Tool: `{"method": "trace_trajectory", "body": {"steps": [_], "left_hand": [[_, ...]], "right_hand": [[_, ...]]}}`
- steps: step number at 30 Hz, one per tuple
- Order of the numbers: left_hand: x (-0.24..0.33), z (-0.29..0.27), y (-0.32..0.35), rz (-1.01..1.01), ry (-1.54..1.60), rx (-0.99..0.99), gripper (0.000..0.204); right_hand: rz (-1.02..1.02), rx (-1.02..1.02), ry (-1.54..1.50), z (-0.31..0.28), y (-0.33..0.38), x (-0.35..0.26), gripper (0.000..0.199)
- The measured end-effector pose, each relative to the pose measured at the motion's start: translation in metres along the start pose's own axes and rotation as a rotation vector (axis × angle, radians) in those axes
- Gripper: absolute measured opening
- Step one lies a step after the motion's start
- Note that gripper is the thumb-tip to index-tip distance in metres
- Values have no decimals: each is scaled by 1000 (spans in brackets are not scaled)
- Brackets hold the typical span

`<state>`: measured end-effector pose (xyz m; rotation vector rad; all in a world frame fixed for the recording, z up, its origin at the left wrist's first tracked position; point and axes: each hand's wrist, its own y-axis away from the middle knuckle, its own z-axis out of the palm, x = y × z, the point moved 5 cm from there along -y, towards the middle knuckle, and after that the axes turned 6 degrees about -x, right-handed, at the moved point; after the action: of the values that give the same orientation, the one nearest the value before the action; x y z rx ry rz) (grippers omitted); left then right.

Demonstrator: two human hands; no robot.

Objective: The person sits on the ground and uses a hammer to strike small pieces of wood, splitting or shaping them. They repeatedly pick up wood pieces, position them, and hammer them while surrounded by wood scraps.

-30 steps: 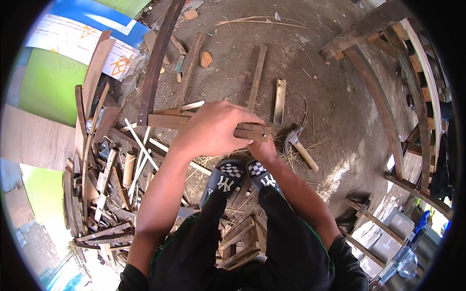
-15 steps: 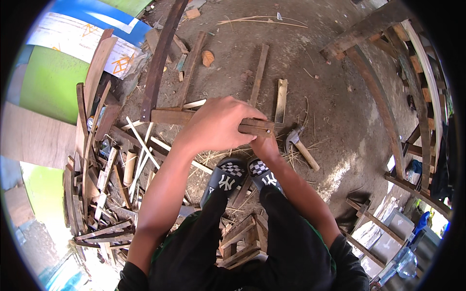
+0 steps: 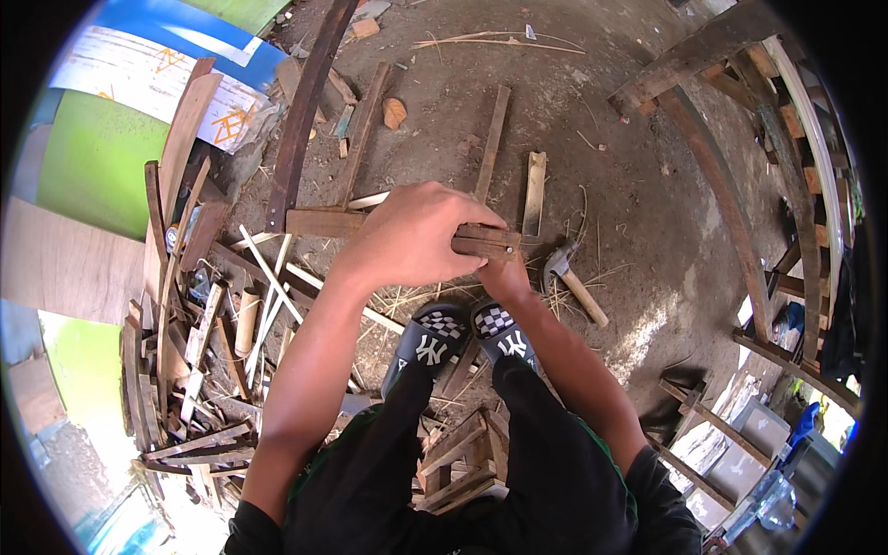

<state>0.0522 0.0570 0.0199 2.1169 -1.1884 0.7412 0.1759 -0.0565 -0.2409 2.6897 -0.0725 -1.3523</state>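
The hands and forearms were bare below black sleeves. Black trousers had green side trim; dark slides bore white lettering and black-and-white checked insoles.

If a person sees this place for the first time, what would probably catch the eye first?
Probably the left hand near the centre, wrapped over brown wood, with the right hand partly hidden just below the wood's right end. Next, perhaps the hammer lying on the ground to the right, and the bright green panel at the upper left.
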Motion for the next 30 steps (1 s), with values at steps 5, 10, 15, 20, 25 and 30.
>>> {"method": "trace_trajectory", "body": {"steps": [5,10,15,20,25,30], "left_hand": [[1,2,-1,-5,1,-26,44],[-2,2,5,-24,-15,-43,43],[3,5,6,-42,-66,-73,43],[4,8,7,-53,-90,-62,42],[7,8,7,-63,-85,-43,42],[6,11,8,-48,-91,-16,43]], "right_hand": [[19,5,55,-4,2,-6,41],[-46,129,179,-32,23,-29,43],[222,494,333,-95,82,3,43],[520,304,473,-103,137,75,42],[522,79,561,-112,139,90,38],[520,122,366,-122,149,62,28]]}}
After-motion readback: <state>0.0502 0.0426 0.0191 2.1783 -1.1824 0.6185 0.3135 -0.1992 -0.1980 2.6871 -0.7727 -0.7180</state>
